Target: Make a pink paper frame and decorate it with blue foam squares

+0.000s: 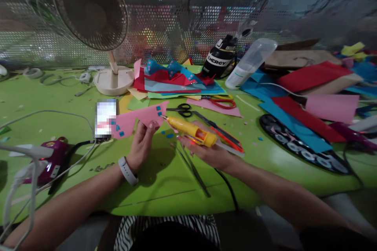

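Pinched in my left hand (143,139) is a pink paper piece (138,120) with small blue squares stuck near both ends. My right hand (206,153) grips a yellow hot glue gun (188,127), whose tip points left and meets or nearly meets the right end of the pink piece, beside a blue square. A small red light glows on the gun. Loose blue squares (170,136) lie on the green table just below the tip. Under my right hand lie tweezers (194,170). Black-handled scissors (184,110) rest behind the gun.
A utility knife (226,137) lies right of the glue gun, with red-handled scissors (224,103) behind. A fan (113,80), a phone (105,117) and a purple power strip (51,160) stand or lie leftward. Coloured sheets (171,86), a black bottle (218,60) and cables surround the work area.
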Available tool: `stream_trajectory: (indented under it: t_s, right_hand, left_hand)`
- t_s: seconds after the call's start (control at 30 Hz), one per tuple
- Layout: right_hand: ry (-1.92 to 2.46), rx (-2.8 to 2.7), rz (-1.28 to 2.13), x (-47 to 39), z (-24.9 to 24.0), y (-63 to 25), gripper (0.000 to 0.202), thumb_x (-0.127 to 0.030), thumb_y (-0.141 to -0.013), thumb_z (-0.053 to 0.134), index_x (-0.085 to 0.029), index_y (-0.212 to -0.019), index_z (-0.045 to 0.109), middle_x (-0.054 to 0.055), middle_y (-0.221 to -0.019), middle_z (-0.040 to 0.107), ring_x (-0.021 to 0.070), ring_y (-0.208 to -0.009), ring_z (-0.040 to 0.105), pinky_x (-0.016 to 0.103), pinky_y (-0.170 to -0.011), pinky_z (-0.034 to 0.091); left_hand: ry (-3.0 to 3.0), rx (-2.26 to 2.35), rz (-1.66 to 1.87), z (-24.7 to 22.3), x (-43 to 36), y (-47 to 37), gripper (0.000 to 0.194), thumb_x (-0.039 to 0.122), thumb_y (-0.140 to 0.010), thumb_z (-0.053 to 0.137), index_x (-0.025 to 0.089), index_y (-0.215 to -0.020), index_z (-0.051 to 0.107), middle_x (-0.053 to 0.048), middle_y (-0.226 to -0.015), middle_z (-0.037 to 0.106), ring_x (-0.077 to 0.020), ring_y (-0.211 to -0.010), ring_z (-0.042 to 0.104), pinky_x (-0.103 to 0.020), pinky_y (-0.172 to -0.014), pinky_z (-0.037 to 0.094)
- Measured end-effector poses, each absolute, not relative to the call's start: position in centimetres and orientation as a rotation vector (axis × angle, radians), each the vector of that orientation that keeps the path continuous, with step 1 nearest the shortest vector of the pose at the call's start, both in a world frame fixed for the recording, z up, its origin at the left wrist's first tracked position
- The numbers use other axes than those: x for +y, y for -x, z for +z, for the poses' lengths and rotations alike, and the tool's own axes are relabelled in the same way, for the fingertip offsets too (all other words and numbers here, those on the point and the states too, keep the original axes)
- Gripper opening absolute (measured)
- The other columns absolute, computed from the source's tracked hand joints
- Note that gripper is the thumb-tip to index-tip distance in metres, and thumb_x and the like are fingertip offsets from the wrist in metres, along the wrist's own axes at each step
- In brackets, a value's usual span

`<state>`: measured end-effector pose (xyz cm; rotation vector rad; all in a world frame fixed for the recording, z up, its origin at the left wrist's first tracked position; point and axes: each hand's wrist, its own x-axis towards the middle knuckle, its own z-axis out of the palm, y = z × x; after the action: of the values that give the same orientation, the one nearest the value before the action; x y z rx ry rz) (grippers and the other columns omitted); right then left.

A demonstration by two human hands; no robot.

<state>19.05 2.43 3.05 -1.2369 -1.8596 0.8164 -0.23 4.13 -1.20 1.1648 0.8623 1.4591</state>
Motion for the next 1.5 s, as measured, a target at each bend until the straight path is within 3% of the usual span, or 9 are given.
stream_trajectory:
  t_s: [0.17,0.4,0.53,1.07,1.5]
  right_hand:
    - [1.206,-1.798,0.969,2.2,3.2,-19.0,0.020,-0.035,-0.082,0.063,-0.024,-0.077,0.047,-0.006,-0.060,0.048,0.0111,-0.049,0.045,0.026,-0.044,0.039]
    - [1.270,-1.721,1.041,2.2,3.4,-18.7,0.025,-0.038,-0.081,0.063,-0.025,-0.074,0.044,-0.005,-0.061,0.046,0.0123,-0.049,0.044,0.027,-0.045,0.037]
    - [1.278,-1.731,1.012,2.2,3.3,-18.7,0.026,-0.041,-0.080,0.064,-0.024,-0.073,0.044,-0.005,-0.061,0.046,0.0126,-0.050,0.044,0.028,-0.046,0.037]
    - [1.275,-1.764,0.938,2.5,3.1,-18.5,0.023,-0.040,-0.079,0.064,-0.026,-0.073,0.047,-0.002,-0.064,0.057,0.0153,-0.055,0.051,0.031,-0.050,0.044]
    - [1.281,-1.793,0.876,2.5,2.6,-18.7,0.027,-0.043,-0.081,0.063,-0.025,-0.072,0.044,-0.004,-0.062,0.049,0.0145,-0.054,0.048,0.030,-0.049,0.043]
  left_hand:
    - [-1.185,0.871,1.497,-1.6,4.6,0.5,0.017,0.039,-0.092,0.055,0.025,-0.102,0.058,-0.001,-0.100,0.058,-0.0146,-0.098,0.059,-0.041,-0.104,0.045]
    - [-1.145,0.871,1.500,-1.2,4.5,0.3,0.021,0.041,-0.090,0.059,0.023,-0.102,0.057,-0.001,-0.103,0.059,-0.0151,-0.099,0.059,-0.041,-0.105,0.046]
    - [-1.124,0.895,1.492,-0.8,4.3,0.2,0.022,0.041,-0.088,0.061,0.022,-0.096,0.057,-0.001,-0.098,0.060,-0.0157,-0.100,0.060,-0.041,-0.106,0.045]
    - [-1.120,0.919,1.445,-0.1,3.9,0.2,0.025,0.041,-0.089,0.060,0.022,-0.105,0.058,-0.003,-0.109,0.062,-0.0184,-0.107,0.061,-0.042,-0.105,0.045]
    - [-1.115,0.915,1.446,-0.2,3.9,0.3,0.024,0.042,-0.088,0.062,0.022,-0.102,0.058,-0.002,-0.105,0.061,-0.0174,-0.103,0.061,-0.040,-0.103,0.046]
